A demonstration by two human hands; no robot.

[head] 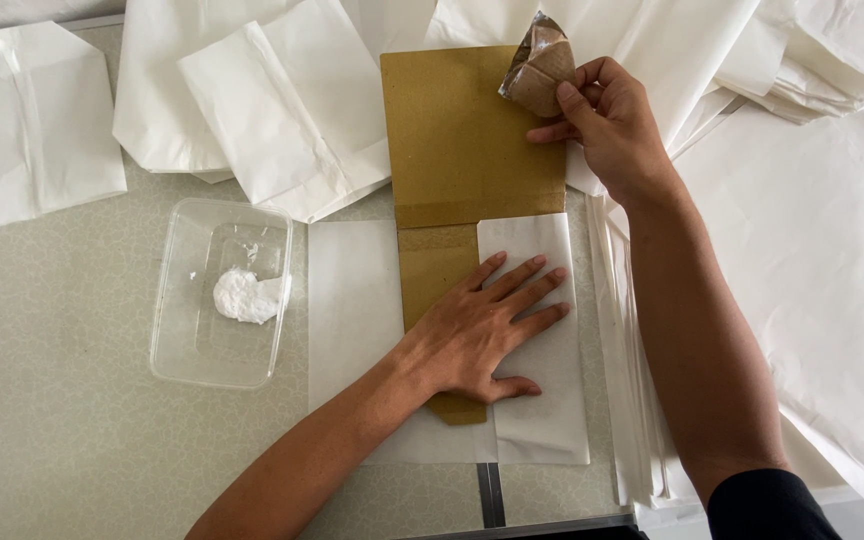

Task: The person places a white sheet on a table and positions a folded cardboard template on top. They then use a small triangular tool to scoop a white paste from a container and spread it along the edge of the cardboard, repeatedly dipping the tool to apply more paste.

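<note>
1. I look down on a pale, speckled tabletop (pixel 52 400) strewn with white paper bags (pixel 292 100) along the far edge and a thick stack of white sheets (pixel 812 260) on the right.
2. In the middle lies a white sheet (pixel 352 330) folded around a brown cardboard template (pixel 462 130), its right flap (pixel 537 330) already turned in over the board.
3. My left hand (pixel 482 335) lies flat and spread wide, fingers pressing that right flap down onto the cardboard.
4. My right hand (pixel 602 120) is raised over the template's far right corner, fingers closed around a brownish wad in clear wrapping (pixel 540 65), which looks like a glue dabber.
5. A clear plastic tub (pixel 220 292) with a lump of white paste (pixel 247 297) sits just left of the sheet.
6. I judge this to be the gluing and folding step; the next move calls for a steady left press and a light, even touch of the dabber.
</note>
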